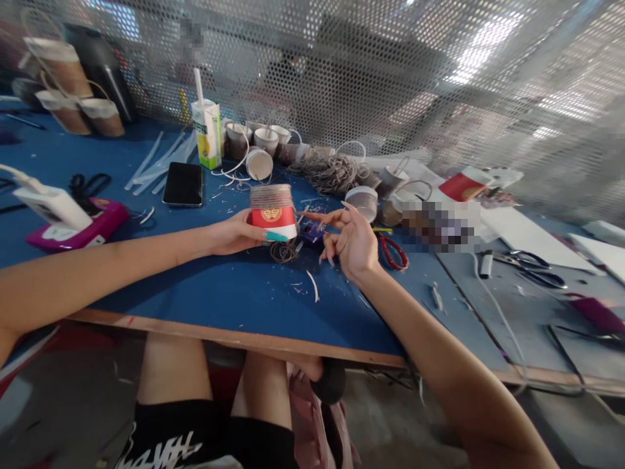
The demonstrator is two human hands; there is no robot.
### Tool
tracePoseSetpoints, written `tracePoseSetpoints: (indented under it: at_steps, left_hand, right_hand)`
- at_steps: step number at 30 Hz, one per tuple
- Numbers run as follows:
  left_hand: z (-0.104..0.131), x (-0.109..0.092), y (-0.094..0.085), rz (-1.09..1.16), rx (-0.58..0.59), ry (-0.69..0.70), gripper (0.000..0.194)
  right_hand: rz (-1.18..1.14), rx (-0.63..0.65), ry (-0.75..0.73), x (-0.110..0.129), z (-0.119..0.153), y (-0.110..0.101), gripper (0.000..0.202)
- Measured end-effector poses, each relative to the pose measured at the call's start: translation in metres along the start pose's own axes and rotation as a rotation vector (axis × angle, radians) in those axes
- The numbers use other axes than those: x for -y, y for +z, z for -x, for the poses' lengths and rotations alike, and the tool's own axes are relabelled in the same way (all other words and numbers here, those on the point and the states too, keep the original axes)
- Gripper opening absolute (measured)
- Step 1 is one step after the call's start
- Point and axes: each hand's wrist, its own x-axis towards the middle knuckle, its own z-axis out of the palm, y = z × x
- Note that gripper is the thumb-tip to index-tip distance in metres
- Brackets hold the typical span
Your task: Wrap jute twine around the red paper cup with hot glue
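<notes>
My left hand (239, 232) is wrapped around a small paper cup (271, 225), red with a gold emblem and a white band. Rows of grey-brown cord (270, 195) circle the part of the cup above the red. To its right, my right hand (354, 238) is raised with fingers apart and loosely bent, the index finger pointing at the cup's side. I make out nothing held in it. Below the cup lies a loose coil of brown cord (284, 251). A small purple-blue object (312, 232) sits between the hands, partly hidden by the right fingers.
Behind are a tangled cord heap (332, 172), several small cups (259, 163), a drink carton (207, 133) and a phone (183, 184). Red-handled scissors (393, 253) lie right of my right hand. A purple power strip (78, 228) is at left. Perforated metal mesh (312, 78) borders the back.
</notes>
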Motion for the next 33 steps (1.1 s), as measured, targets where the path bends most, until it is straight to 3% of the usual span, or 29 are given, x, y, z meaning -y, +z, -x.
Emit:
tracePoseSetpoints:
  at_steps: [4,7,12,15,17,21,27,33]
  left_hand:
    - [-0.002,0.001,-0.004,-0.004,0.015,-0.020,0.060]
    - [-0.003,0.000,-0.004,0.018,0.024,-0.027,0.057]
    - [-0.003,-0.002,-0.001,0.042,0.057,-0.005,0.058]
    - [-0.003,-0.003,0.001,0.028,0.051,0.012,0.060]
    - [-0.002,-0.003,0.001,0.005,0.037,0.015,0.062]
    - [-0.001,-0.003,0.003,0.008,-0.019,0.020,0.068]
    - [-0.003,-0.002,0.001,0.049,-0.032,0.026,0.060]
    - [-0.003,-0.001,-0.004,0.102,-0.053,-0.013,0.048]
  right_hand:
    - [-0.011,-0.104,-0.157,0.000,0.002,-0.002,0.047]
    - [-0.056,0.077,-0.248,0.007,0.011,0.004,0.038]
    - [0.001,0.435,-0.125,0.012,0.024,0.015,0.037]
    - [0.036,0.516,-0.094,0.008,0.027,0.016,0.038]
    - [0.034,0.440,-0.156,0.007,0.027,0.015,0.039]
    - [0.022,0.097,-0.305,0.007,0.023,0.014,0.040]
    - [0.118,0.022,-0.331,0.008,0.025,0.017,0.048]
    - [0.228,-0.227,-0.446,0.014,0.018,0.008,0.065]
